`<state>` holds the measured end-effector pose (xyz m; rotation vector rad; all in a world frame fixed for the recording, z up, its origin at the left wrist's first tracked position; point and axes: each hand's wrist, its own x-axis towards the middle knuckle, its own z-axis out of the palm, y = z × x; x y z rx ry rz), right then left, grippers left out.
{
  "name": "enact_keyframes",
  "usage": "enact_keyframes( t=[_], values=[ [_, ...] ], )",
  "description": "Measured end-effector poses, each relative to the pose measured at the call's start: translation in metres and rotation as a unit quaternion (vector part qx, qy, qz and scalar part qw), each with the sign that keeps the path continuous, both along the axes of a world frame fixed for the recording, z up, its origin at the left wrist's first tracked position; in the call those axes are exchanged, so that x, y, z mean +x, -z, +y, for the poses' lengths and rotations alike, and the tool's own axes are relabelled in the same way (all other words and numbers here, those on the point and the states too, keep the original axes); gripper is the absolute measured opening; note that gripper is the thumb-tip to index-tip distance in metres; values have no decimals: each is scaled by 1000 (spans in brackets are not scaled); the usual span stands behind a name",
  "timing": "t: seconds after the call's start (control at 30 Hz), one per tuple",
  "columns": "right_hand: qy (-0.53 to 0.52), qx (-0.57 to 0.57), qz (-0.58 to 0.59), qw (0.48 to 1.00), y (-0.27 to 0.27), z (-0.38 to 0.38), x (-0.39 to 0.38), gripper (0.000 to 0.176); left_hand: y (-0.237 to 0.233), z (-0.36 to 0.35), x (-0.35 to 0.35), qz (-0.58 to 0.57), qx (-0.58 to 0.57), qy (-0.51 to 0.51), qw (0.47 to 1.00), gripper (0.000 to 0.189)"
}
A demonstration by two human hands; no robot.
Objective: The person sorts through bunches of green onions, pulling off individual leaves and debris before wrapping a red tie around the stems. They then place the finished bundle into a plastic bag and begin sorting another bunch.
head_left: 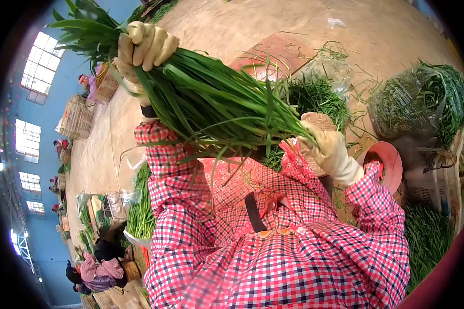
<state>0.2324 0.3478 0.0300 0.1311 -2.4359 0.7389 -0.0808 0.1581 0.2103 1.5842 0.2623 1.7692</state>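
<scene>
A long bunch of green chives (216,98) is stretched slantwise in front of my chest. My left hand (147,49), in a cream glove, is closed round the bunch toward its leafy end at the upper left, with leaf tips sticking out beyond the fist. The fingers of my right hand (330,152), also gloved, are closed on the narrow stem end at the lower right. Some loose leaves hang below the bunch. Under it, a red patterned apron (227,180) covers my lap over a checked shirt.
Cut greens (319,100) lie on the floor ahead. On the right are a plastic-wrapped bundle of greens (417,103), a red plastic bowl (389,165) and more chives (428,242). A bagged bunch (141,211) stands left. Another person (105,270) sits farther left, near baskets.
</scene>
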Motion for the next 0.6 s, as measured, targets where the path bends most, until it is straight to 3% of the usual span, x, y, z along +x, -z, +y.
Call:
enact_keyframes(
  t=[0.1,0.17,0.27,0.3,0.37,0.4,0.47,0.5,0.53,0.6],
  values=[
    [2,-6,-33,999,19,-3,31,46,-3,5,-7,62,26,58,996,29],
    [9,-19,-73,997,46,3,60,48,-6,-8,-5,-14,73,6,997,27],
    [18,73,-136,988,53,27,77,53,-11,-29,-18,-34,132,35,990,24],
    [25,16,-108,994,30,35,68,55,-11,-30,-17,-34,133,35,990,24],
    [36,15,1,999,-26,52,28,57,-11,-30,-15,-35,137,40,989,24],
    [43,-19,-23,999,-64,54,15,52,-10,-27,-16,-28,130,64,989,25],
    [-43,-97,14,994,-98,57,-33,62,-3,-18,-8,-56,140,66,986,26],
    [-145,-186,-17,972,-100,57,-59,67,0,-15,-6,-71,144,65,985,26],
    [-249,-320,-8,914,-97,40,-84,69,3,-16,-6,-75,137,53,986,27],
    [-394,-410,-135,812,-73,25,-105,69,11,-18,-9,-91,135,49,986,28]
  ],
)
